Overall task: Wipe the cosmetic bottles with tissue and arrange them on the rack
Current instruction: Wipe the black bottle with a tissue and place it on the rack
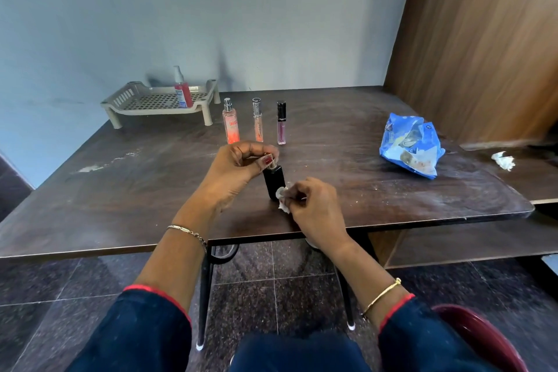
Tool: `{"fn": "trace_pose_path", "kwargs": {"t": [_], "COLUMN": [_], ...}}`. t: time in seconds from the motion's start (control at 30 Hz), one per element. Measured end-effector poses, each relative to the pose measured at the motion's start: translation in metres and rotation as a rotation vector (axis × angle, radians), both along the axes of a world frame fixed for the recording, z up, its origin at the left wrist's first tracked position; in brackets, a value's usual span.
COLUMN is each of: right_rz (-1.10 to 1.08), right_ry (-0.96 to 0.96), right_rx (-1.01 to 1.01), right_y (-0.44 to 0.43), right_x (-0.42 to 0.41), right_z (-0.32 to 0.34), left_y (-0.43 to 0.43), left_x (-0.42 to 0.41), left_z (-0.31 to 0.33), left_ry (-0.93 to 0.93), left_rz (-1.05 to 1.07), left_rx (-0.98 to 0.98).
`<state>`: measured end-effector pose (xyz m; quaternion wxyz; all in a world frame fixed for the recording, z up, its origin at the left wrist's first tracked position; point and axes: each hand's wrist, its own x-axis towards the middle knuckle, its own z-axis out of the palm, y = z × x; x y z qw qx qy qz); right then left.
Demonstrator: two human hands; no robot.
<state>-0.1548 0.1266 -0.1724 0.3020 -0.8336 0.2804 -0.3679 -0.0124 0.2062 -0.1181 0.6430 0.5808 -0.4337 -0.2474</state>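
Observation:
A small black bottle (pixel 273 180) stands upright near the table's front edge. My left hand (pixel 238 172) pinches its top from above. My right hand (pixel 314 208) presses a crumpled white tissue (pixel 282 198) against the bottle's lower right side. Behind them stand three bottles in a row: a pink-orange spray bottle (pixel 231 127), a slim peach tube (pixel 258 124) and a purple tube with a black cap (pixel 281 127). A beige perforated rack (pixel 151 103) sits at the back left with a red spray bottle (pixel 182 92) standing on it.
The dark wooden table (pixel 120 184) holds a blue tissue packet (pixel 410 145) at the right. A used tissue wad (pixel 503 160) lies on a lower shelf at the far right. A wooden panel (pixel 483 39) rises at the right, a grey wall behind.

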Motion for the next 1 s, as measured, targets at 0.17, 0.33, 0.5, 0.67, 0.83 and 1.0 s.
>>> {"fn": "trace_pose_path", "kwargs": {"t": [0.17,0.33,0.5,0.67,0.83,1.0], "right_rz": [-0.007,-0.023,-0.063,0.026,0.142,0.089], "right_ry": [-0.2,-0.225,-0.174,-0.233,-0.251,-0.136], "right_rx": [0.119,0.067,0.262,0.378,0.41,0.351], "right_y": [0.004,0.002,-0.013,-0.022,-0.016,-0.011], "right_x": [0.01,0.011,-0.002,0.0,0.014,0.017], "right_z": [0.026,0.023,0.014,0.032,0.044,0.037], "left_y": [0.0,0.002,0.0,0.004,0.002,-0.001], "left_x": [-0.003,-0.007,-0.014,-0.011,-0.012,-0.016], "left_z": [0.001,0.004,0.0,-0.016,-0.027,-0.033], "left_ry": [-0.018,-0.03,-0.078,-0.079,-0.162,-0.27], "left_rz": [-0.001,-0.022,0.007,-0.006,0.0,0.062], "left_rx": [0.008,0.011,0.002,0.103,0.206,0.238]}}
